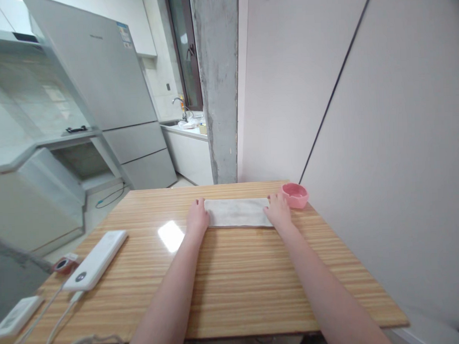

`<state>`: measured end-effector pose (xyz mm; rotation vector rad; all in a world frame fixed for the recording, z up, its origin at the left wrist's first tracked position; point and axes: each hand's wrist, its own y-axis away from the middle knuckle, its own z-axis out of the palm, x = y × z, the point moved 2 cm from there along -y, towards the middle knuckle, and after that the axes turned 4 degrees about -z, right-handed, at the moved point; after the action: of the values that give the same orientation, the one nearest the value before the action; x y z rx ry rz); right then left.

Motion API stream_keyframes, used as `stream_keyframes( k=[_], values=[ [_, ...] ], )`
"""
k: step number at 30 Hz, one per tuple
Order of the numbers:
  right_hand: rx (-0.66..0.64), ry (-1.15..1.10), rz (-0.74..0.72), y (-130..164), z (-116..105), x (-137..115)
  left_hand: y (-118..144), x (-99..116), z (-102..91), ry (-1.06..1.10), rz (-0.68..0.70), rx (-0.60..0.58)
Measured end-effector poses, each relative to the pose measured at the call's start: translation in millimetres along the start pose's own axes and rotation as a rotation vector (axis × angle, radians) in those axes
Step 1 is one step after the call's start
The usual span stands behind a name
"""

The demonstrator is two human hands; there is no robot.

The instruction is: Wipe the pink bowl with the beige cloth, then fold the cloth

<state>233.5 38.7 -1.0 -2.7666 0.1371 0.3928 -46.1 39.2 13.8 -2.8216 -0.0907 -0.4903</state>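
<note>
A folded whitish-grey cloth point(236, 213) lies as a long flat strip across the far part of the wooden table. My left hand point(197, 216) grips its left end, fingers curled at the edge. At the other end, my right hand point(279, 212) is closed on the cloth's right edge, thumb pointing inward over it. Both forearms stretch forward over the tabletop. Just beyond my right hand sits a pink ashtray-like bowl point(295, 195), close to the knuckles. The undersides of the fingers are hidden.
On the left of the wood-grain table point(248, 281) lie a white power bank point(99, 259) with cables, a white power strip point(18, 316) and a small reddish object point(65, 264). A pale wall point(383, 151) borders the right side; a fridge point(98, 71) stands behind.
</note>
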Motion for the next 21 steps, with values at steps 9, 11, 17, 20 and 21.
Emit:
stream_keyframes(
  k=[9,11,17,20,21],
  values=[
    [-0.276,0.077,-0.162,13,31,-25,11,16,23.2,-0.082,0.288,-0.277],
    [-0.288,0.096,-0.112,12,32,-20,9,10,16.5,-0.129,0.165,-0.189],
    [-0.289,0.070,-0.093,10,35,-19,5,-4,-2.3,-0.165,-0.250,-0.241],
    [-0.264,0.040,-0.110,10,37,-20,5,-3,1.1,-0.112,-0.238,-0.343],
    [-0.253,0.024,-0.122,9,37,-20,4,-4,2.1,-0.066,-0.216,-0.325]
  ],
)
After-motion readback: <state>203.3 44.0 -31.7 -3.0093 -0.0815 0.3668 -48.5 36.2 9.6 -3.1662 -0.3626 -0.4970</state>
